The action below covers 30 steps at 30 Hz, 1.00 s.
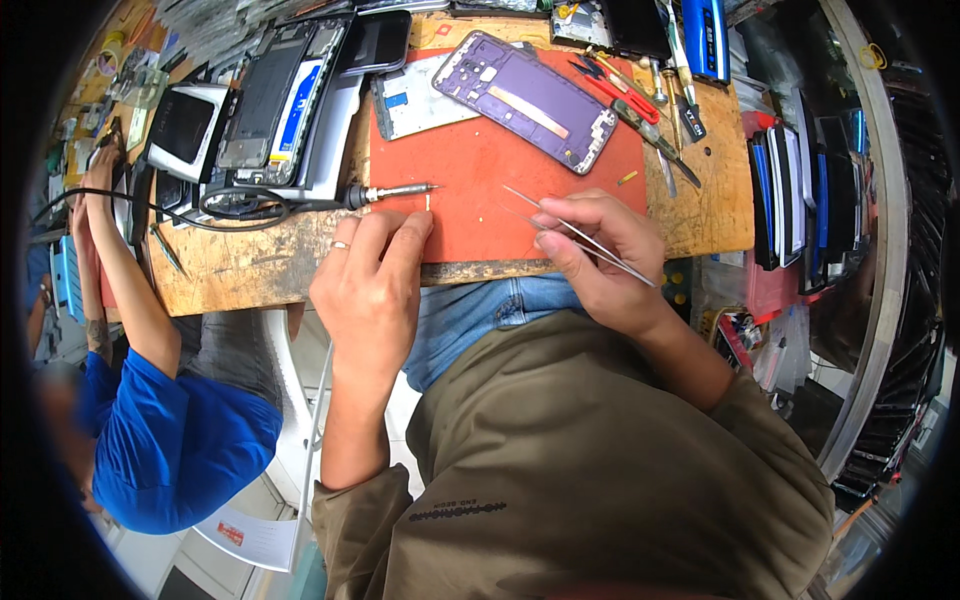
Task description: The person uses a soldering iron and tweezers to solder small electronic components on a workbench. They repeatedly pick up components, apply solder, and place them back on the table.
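Red mat (485,165): open room between left hand (372,278), curled at edge, grip unclear, and right hand (618,290) pinching tweezers (622,264); shirt (600,450) lettered.

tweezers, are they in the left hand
No, the right hand holds the tweezers, gripped between thumb and fingers.

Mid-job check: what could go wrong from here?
The soldering iron lies with its bare tip close to the left hand; if hot, it might burn skin. The small pale strip by that hand could get brushed off the red mat. The tweezers in the right hand have thin points that might scratch the purple phone shell.
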Tool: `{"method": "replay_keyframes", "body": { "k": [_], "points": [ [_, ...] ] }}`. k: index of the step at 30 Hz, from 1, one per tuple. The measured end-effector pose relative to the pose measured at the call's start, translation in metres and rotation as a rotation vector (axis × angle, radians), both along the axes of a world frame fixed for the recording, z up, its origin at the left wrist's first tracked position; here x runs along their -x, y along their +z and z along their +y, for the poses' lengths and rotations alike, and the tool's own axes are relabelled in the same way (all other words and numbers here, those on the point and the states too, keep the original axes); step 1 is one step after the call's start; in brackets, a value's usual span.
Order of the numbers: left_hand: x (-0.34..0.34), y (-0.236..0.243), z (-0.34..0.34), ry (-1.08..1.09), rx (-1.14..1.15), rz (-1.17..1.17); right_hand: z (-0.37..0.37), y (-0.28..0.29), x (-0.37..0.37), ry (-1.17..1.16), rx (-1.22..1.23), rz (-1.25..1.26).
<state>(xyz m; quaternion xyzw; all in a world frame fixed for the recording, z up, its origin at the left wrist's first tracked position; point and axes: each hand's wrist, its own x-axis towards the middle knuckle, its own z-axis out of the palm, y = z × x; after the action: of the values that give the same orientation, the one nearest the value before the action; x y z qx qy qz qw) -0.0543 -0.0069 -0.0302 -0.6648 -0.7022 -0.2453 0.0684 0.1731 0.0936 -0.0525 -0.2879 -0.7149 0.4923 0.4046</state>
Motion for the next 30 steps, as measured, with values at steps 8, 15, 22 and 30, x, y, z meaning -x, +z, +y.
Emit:
{"method": "replay_keyframes", "body": {
  "k": [8, 15, 22, 30],
  "points": [
    [0.003, 0.008, 0.008, -0.075, 0.107, 0.157, 0.007, -0.002, -0.006, 0.093, -0.038, -0.054],
    [0.004, 0.007, 0.007, -0.069, 0.129, 0.027, 0.005, -0.002, -0.005, 0.076, -0.002, -0.017],
    [-0.004, 0.004, 0.004, -0.010, 0.080, 0.068, 0.005, -0.004, -0.004, 0.073, -0.069, -0.008],
    [-0.005, 0.003, 0.005, -0.014, 0.078, 0.114, -0.002, -0.001, -0.001, 0.020, 0.064, 0.036]
  ]
}}
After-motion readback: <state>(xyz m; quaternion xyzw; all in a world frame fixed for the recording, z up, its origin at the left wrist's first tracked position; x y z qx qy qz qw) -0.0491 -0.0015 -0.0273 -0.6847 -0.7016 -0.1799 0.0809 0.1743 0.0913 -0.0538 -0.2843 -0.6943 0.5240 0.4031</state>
